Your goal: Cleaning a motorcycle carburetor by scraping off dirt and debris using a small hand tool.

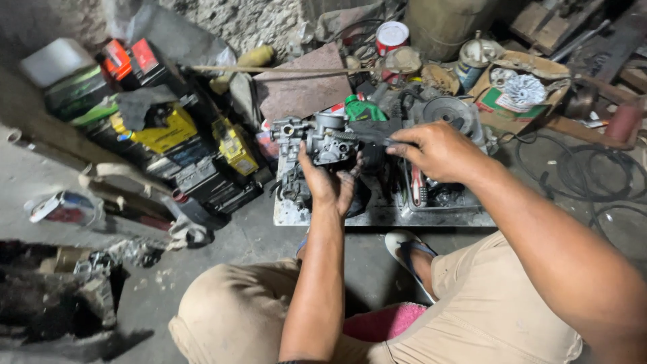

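Crowded grey floor is being filled by batteries [168, 131] beside the metal tray [377, 214]. Above the tray's near edge, a carburetor [320, 138] is being gripped by the left hand [330, 182], while a dark tool [367, 137] is being pinched by the right hand [438, 149].

A dim workshop with a rough, pitted masonry wall [249, 20] at the back. The bare grey concrete floor [256, 236] is stained and dusty. Stacked boxes [155, 128] crowd the left; black cables [593, 182] coil at right.
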